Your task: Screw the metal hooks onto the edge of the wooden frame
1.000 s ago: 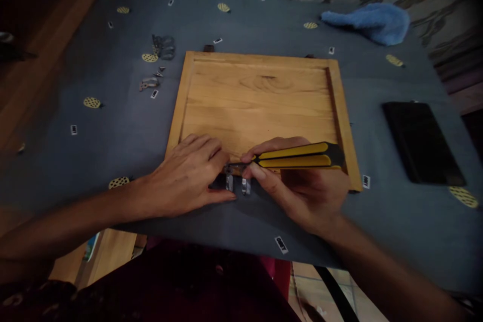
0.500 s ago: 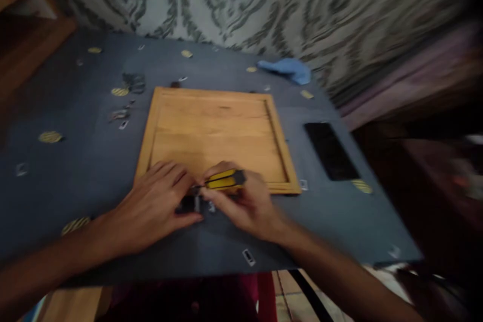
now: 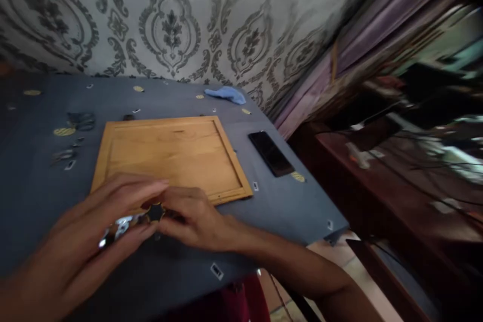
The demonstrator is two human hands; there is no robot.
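Observation:
A framed wooden panel [image 3: 166,156] lies flat on the blue-grey table, its near edge close to my hands. My right hand [image 3: 199,219] is closed, thumb and fingers around a yellow-and-black screwdriver [image 3: 155,212], whose dark handle end faces me. From the left, my left hand [image 3: 101,221] curves over the panel's near left corner. Its fingertips and thumb come up beside the screwdriver handle and close around a shiny metal hinge [image 3: 123,224], which is only partly visible. The screwdriver's tip is hidden behind my left hand.
On the table [image 3: 302,221], a black phone [image 3: 270,153] lies right of the panel and a blue cloth [image 3: 226,94] behind it. Small metal parts [image 3: 64,155] and a dark clump [image 3: 81,121] lie to the left. Cables and clutter cover a reddish surface [image 3: 407,176] at right.
My view has turned to the right, so the table things appear further left. The screwdriver has swung from lying sideways to pointing its handle end at me, and my left hand has come nearer.

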